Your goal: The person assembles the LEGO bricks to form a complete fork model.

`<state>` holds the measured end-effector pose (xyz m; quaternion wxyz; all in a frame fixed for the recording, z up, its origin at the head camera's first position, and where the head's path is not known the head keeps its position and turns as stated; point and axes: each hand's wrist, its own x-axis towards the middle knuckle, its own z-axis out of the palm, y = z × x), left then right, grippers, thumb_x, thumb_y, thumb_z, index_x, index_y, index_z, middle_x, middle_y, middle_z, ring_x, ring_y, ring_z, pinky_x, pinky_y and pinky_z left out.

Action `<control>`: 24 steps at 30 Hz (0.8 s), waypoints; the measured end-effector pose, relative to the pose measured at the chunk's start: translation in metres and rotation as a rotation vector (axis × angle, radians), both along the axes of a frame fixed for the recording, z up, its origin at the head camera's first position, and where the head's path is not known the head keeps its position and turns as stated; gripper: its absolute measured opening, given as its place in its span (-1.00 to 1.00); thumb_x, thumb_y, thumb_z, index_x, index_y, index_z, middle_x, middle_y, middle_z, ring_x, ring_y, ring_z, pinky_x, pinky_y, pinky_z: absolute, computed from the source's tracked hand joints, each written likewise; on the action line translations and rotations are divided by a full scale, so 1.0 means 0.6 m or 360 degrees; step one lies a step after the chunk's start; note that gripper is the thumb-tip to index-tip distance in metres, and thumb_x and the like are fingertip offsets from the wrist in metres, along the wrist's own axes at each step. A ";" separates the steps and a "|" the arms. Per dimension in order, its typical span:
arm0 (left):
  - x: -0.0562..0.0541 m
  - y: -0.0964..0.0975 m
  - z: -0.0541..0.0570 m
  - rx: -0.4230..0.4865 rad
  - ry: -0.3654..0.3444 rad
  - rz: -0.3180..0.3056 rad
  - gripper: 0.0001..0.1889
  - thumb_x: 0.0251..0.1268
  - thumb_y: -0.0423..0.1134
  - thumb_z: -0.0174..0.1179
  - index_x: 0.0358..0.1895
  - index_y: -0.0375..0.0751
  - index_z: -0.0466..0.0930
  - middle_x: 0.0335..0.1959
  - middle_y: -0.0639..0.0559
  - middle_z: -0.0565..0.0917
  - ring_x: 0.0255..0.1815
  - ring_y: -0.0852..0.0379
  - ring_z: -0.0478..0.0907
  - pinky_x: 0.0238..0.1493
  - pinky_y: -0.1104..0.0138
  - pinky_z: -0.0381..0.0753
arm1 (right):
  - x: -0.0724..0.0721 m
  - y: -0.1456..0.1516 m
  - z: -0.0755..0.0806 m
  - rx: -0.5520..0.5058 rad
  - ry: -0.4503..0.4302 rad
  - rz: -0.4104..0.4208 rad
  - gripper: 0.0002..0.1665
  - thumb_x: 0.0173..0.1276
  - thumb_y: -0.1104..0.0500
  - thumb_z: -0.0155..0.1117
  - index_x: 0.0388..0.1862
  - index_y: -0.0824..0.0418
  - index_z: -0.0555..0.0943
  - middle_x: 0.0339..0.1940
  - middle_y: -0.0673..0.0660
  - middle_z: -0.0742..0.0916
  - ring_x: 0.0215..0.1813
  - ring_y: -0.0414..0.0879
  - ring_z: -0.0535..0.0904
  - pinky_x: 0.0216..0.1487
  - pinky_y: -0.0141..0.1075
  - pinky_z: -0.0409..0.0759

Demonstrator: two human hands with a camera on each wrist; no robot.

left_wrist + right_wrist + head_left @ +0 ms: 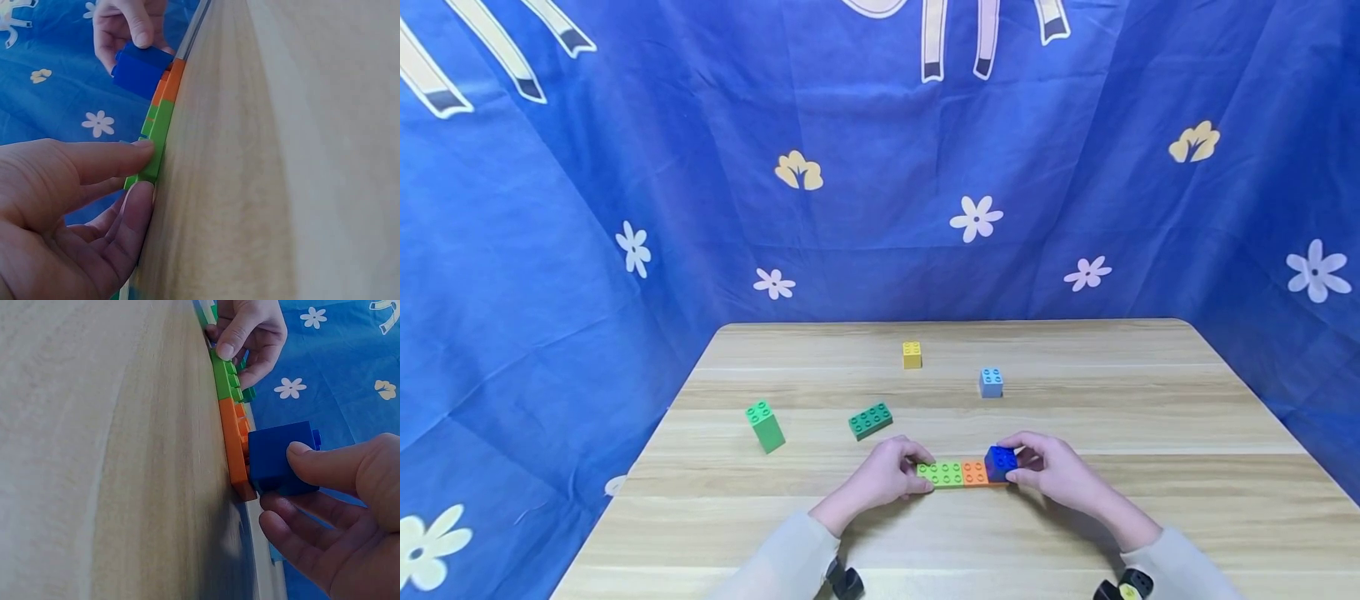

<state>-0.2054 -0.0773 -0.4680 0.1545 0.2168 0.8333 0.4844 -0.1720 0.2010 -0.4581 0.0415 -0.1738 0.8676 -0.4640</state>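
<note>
A lime-green brick (946, 474) and an orange brick (974, 473) lie end to end in a row on the table. My left hand (887, 472) pinches the green brick's left end between thumb and fingers. With thumb and fingertips my right hand (1051, 472) grips a dark blue cube brick (282, 456), studs up, over the orange brick's right end. In the right wrist view the blue brick's lower face is right at the orange studs and slightly tilted to them. The orange brick's far right studs are hidden under it.
Beyond the hands a dark green brick (871, 421) lies flat. A tall green brick (765, 427) stands to the left. Further back are a yellow brick (912, 355) and a light blue brick (991, 382). A blue patterned cloth (880, 225) hangs behind the wooden table (1150, 400).
</note>
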 end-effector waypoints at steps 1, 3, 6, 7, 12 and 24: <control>0.000 0.000 0.000 0.0002 0.0000 0.0000 -0.68 -0.11 -0.44 0.39 -0.17 -0.30 0.63 -0.32 -0.04 0.46 -0.58 0.19 0.48 -0.64 0.38 0.59 | 0.000 0.000 -0.001 0.0007 0.0005 -0.0001 -0.60 0.13 0.27 0.36 -0.01 0.24 0.57 -0.20 0.10 0.66 -0.19 -0.01 0.56 -0.18 -0.34 0.61; 0.000 0.000 -0.002 0.0004 0.0001 0.0000 -0.68 -0.11 -0.44 0.39 -0.17 -0.29 0.63 -0.32 -0.03 0.46 -0.58 0.19 0.48 -0.64 0.38 0.59 | -0.001 -0.001 -0.001 0.0021 0.0016 0.0001 -0.60 0.11 0.29 0.36 -0.02 0.25 0.57 -0.21 0.10 0.66 -0.20 -0.02 0.57 -0.19 -0.35 0.61; 0.000 0.001 -0.004 0.0002 0.0007 0.0000 -0.68 -0.11 -0.44 0.40 -0.18 -0.29 0.63 -0.32 -0.03 0.46 -0.58 0.19 0.48 -0.64 0.38 0.59 | -0.002 -0.001 -0.002 0.0034 0.0041 0.0011 -0.59 0.09 0.32 0.37 -0.03 0.27 0.58 -0.21 0.11 0.67 -0.21 -0.04 0.58 -0.19 -0.36 0.62; 0.000 0.001 -0.005 0.0000 0.0011 0.0000 -0.68 -0.11 -0.43 0.40 -0.18 -0.28 0.64 -0.33 -0.02 0.46 -0.59 0.20 0.47 -0.64 0.38 0.59 | -0.003 -0.001 -0.002 0.0033 0.0055 0.0019 -0.59 0.09 0.33 0.37 -0.03 0.28 0.58 -0.21 0.12 0.67 -0.22 -0.04 0.58 -0.20 -0.35 0.62; -0.002 0.002 -0.005 -0.0012 0.0019 0.0000 -0.68 -0.11 -0.43 0.40 -0.17 -0.27 0.64 -0.33 -0.02 0.46 -0.60 0.19 0.47 -0.65 0.38 0.59 | -0.004 -0.001 0.001 0.0024 0.0079 0.0035 -0.60 0.07 0.36 0.38 -0.05 0.32 0.58 -0.21 0.15 0.67 -0.23 -0.05 0.58 -0.23 -0.34 0.63; -0.001 0.005 0.000 -0.0020 0.0001 0.0005 -0.67 -0.12 -0.43 0.40 -0.18 -0.27 0.64 -0.33 -0.04 0.46 -0.57 0.19 0.47 -0.64 0.39 0.58 | -0.008 -0.006 0.005 0.0069 0.0125 0.0031 -0.56 -0.02 0.42 0.41 -0.08 0.33 0.60 -0.18 0.14 0.66 -0.24 -0.07 0.57 -0.24 -0.34 0.64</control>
